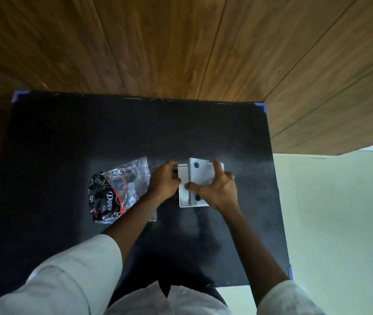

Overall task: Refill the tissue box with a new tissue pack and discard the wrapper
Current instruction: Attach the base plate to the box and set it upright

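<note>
Hands meet at the centre of the frame over a white tissue box (pixel 195 183) resting on the black table (pixel 67 137). The left hand (pixel 164 181) curls closed around the box's left end; the right hand (pixel 217 189) spreads over its right side, fingers (pixel 216 167) clamped on the far edge and thumb on the near part. Two dark round holes show on the box's upturned face. Left of the hands lies an emptied clear wrapper (pixel 118 189), printed "Dove" in white on black and red.
</note>
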